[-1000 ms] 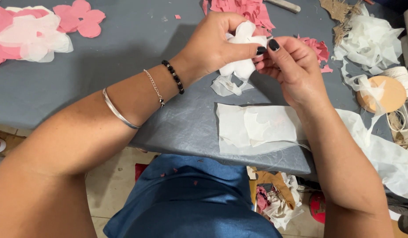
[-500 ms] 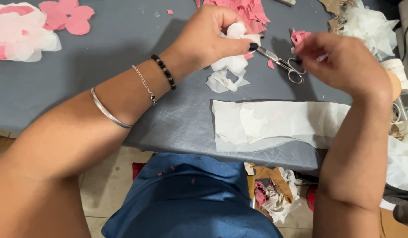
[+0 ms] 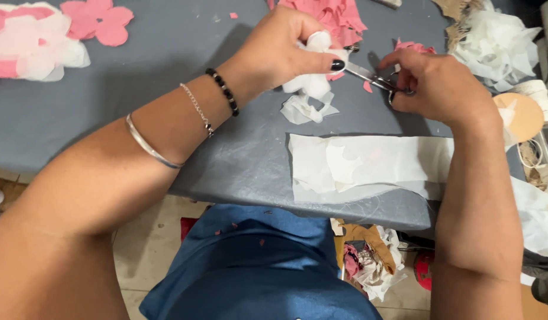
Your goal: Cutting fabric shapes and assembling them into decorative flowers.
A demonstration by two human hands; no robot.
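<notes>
While I lean over the grey table [image 3: 167, 77], my left hand [image 3: 280, 50] is closed around a small bunch of white tissue paper [image 3: 312, 83], thumb and fingers pinching its upper end so the loose folds hang down onto the tabletop. Far to the left of that bunch, at the table's edge, lies a pile of pink and white paper petals [image 3: 31, 47], with a pink flower cutout [image 3: 99, 21] just to the right of the pile. On my left forearm sit a silver bangle [image 3: 146, 145], a thin chain bracelet [image 3: 197, 109] and a black bead bracelet [image 3: 223, 92], all well left of the bunch. Just beyond the bunch, at the far edge, is a heap of pink paper scraps [image 3: 333, 18]. Immediately right of the bunch, the metal scissors [image 3: 374, 77] point their blades toward it, tips close to my left thumb; whether the blades touch the tissue I cannot tell. My right hand [image 3: 439, 89] is curled over the scissor handles, fingers through the loops, gripping them. Below and to the right of the bunch, a flat white paper sheet [image 3: 368, 166] lies along the near edge of the table under my right forearm. Farther right sit a crumpled white tissue pile [image 3: 499, 41] and a round tan disc [image 3: 522, 115].
</notes>
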